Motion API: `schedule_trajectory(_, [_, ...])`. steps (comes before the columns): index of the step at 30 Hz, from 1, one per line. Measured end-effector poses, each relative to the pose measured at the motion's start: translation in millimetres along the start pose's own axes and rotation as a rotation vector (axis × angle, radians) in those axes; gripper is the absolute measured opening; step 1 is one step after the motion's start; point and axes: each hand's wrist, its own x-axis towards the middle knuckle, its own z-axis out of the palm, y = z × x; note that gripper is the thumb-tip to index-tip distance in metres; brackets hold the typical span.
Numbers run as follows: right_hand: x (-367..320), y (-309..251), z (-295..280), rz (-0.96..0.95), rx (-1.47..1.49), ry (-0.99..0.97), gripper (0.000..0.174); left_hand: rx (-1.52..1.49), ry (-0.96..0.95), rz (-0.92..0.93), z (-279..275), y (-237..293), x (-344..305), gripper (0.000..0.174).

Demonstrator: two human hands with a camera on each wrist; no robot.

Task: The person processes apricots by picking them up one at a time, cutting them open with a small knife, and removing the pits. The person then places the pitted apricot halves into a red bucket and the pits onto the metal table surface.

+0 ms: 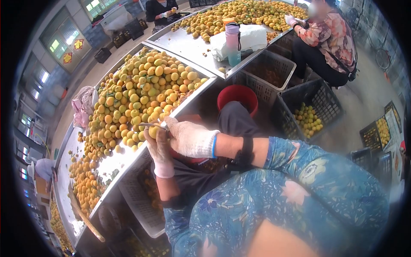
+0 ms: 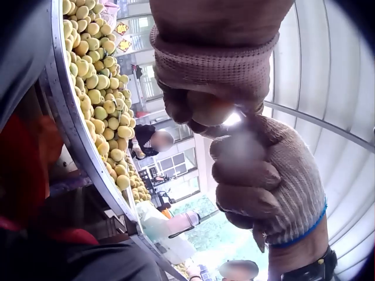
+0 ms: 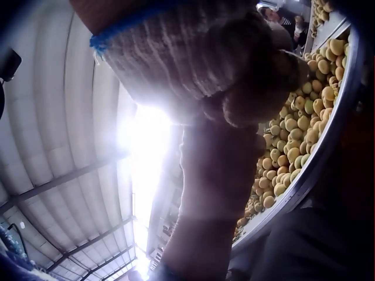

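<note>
Both hands wear pale knit gloves and meet over the near edge of the metal table. The left hand (image 1: 161, 152) holds an apricot (image 1: 153, 131) in its fingers. Close against that fruit, the right hand (image 1: 190, 138) grips a small knife, whose thin curved blade (image 1: 147, 124) lies across the apricot's top. In the left wrist view the apricot (image 2: 210, 110) shows under the left fingers, beside the curled right fingers (image 2: 246, 199). Backlight darkens both gloves in the right wrist view, and the knife is hidden there.
Apricots (image 1: 141, 90) are heaped on the metal table beyond the hands. A red bucket (image 1: 237, 92), a pale crate (image 1: 147, 214) and a black crate (image 1: 329, 100) stand below. A bottle (image 1: 233, 43) stands on the adjoining table. A wooden stick (image 1: 85, 216) lies left; another person (image 1: 327, 43) sits right.
</note>
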Motion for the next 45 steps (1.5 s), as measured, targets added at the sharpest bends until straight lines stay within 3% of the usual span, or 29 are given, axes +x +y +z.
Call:
schedule_trajectory(3, [6,6,5,-0.01,0.046,-0.042,0.045,-0.008,-0.017,0.05,1,-10,-1,0.064])
schedule_trajectory(5, [4,5,8,-0.064,0.069,-0.054,0.039,-0.089,0.223,0.066,10,-19,-5,0.063])
schedule_trajectory(9, [-8,-5,10,0.03,-0.032,-0.056,0.043,-0.371,0.133,-0.092,7,-23,3,0.057])
schedule_trajectory(12, [-7,0,11,0.052,-0.094,-0.035,0.05,-0.324,0.041,-0.235,11,-13,6,0.07])
schedule_trajectory(13, [-7,0,9,0.055,-0.09,-0.034,0.05,-0.435,0.121,-0.245,21,-6,8,0.081])
schedule_trajectory(14, [-5,-2,5,0.067,-0.111,-0.036,0.056,-0.433,0.116,-0.246,22,-13,9,0.081])
schedule_trajectory(18, [-2,0,-2,0.093,-0.146,-0.074,0.065,-0.281,0.033,-0.148,9,-43,14,0.08])
schedule_trajectory(20, [-4,0,-3,0.091,-0.158,-0.081,0.065,0.085,-0.026,-0.232,-4,-36,14,0.077])
schedule_trajectory(21, [-4,-1,-4,0.087,-0.174,-0.088,0.064,0.177,0.008,-0.141,0,-23,11,0.055])
schedule_trajectory(22, [-5,-1,-3,0.085,-0.189,-0.096,0.064,0.179,0.008,-0.141,3,-22,9,0.055])
schedule_trajectory(24, [-2,7,8,0.066,-0.228,-0.081,0.064,-0.166,0.136,-0.086,10,-19,4,0.047])
schedule_trajectory(25, [-2,10,12,0.048,-0.271,-0.065,0.064,-0.164,0.133,-0.087,14,-14,2,0.047])
schedule_trajectory(27, [-5,11,13,0.059,-0.298,-0.043,0.063,-0.555,0.246,-0.378,22,15,4,0.046])
schedule_trajectory(33, [-7,12,0,0.073,-0.294,-0.058,0.042,-0.186,-0.056,-0.298,8,-13,7,0.033])
schedule_trajectory(36, [-7,13,-7,0.03,-0.272,-0.042,0.031,-0.159,-0.195,-0.221,15,-7,7,0.024])
schedule_trajectory(40, [-7,26,-8,-0.033,-0.122,-0.044,0.028,-0.174,-0.236,-0.225,18,1,1,0.025])
schedule_trajectory(42, [-8,27,-9,-0.034,-0.004,-0.007,0.027,-0.21,-0.226,-0.162,18,0,0,0.024])
schedule_trajectory(44, [-6,26,-14,0.086,0.157,-0.099,0.022,-0.151,-0.228,-0.049,17,3,-1,0.024])
schedule_trajectory(45, [1,36,-9,0.015,0.123,-0.155,0.019,-0.095,-0.234,0.01,17,3,-1,0.026])
